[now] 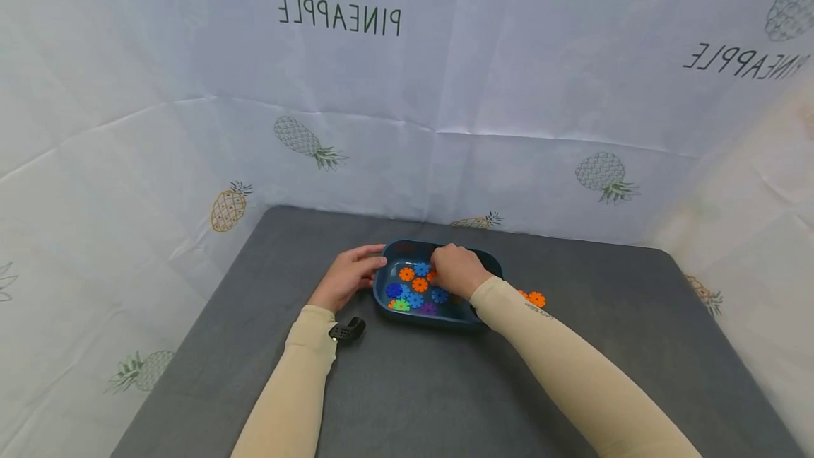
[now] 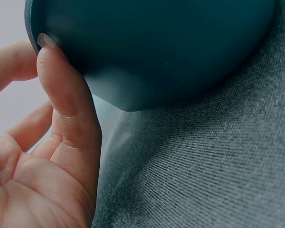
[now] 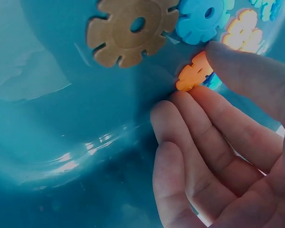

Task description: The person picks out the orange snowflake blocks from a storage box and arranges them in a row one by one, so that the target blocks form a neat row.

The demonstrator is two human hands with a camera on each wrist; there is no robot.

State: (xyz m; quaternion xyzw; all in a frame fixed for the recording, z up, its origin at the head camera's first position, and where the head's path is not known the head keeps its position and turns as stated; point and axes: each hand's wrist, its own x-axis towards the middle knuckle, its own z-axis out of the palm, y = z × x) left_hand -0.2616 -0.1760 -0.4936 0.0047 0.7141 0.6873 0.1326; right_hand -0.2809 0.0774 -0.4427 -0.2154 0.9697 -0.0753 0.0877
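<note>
A dark teal tray (image 1: 381,302) holds several notched plastic discs in orange, blue, green and purple. At its left end my left hand (image 1: 350,276) grips the rim; in the left wrist view the thumb (image 2: 61,85) lies against the outer wall, its tip at the edge. My right hand (image 1: 459,271) reaches down inside the tray. Between its thumb and fingertips it pinches an orange notched disc (image 3: 194,73), seen partly edge-on. Close by lie a brown disc (image 3: 126,35) and a blue disc (image 3: 199,23).
Orange discs (image 1: 537,299) lie on the grey tabletop (image 1: 407,387) to the tray's right, partly behind my right forearm. A black strap (image 1: 347,331) is at my left wrist. White pineapple-print fabric (image 1: 407,175) stands behind the table and at both sides.
</note>
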